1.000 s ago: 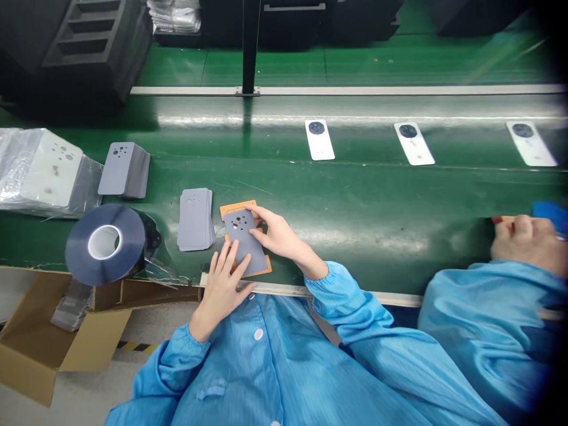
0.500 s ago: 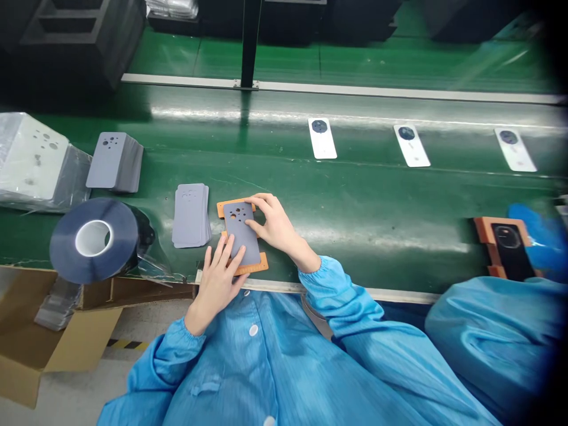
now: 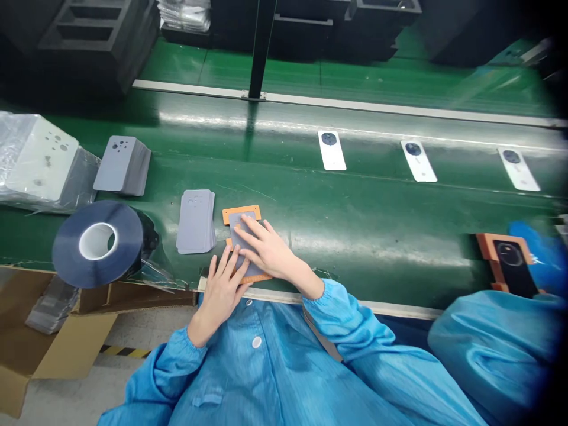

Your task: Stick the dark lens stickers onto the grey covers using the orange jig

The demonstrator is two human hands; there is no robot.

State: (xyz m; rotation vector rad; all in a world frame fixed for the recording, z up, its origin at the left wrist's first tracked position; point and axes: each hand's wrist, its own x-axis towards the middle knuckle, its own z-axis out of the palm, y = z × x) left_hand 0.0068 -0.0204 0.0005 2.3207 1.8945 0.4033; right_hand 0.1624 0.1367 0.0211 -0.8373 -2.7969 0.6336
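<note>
A grey plate with holes (image 3: 239, 236) lies in an orange fixture (image 3: 242, 211) near the front edge of the green surface. My right hand (image 3: 270, 248) rests flat across the plate, fingers spread, covering part of its holes. Against the plate's lower left part lie the spread fingertips of my left hand (image 3: 222, 290). Just left of the fixture is a low stack of grey plates (image 3: 195, 222). Farther left stands a taller grey stack (image 3: 116, 165), with a large roll of film (image 3: 66, 242) in front of it.
Wrapped white plates (image 3: 39, 160) are at far left, above an open cardboard box (image 3: 75, 349). Three white phone-shaped panels (image 3: 332, 154) lie toward the back right. Another orange fixture with a black part (image 3: 488, 245) sits near a blue sleeve (image 3: 497, 331) at right.
My right hand has gone from holding the plate's upper right edge to lying flat over its middle. My left hand stays at the lower left. The whole view has shifted slightly.
</note>
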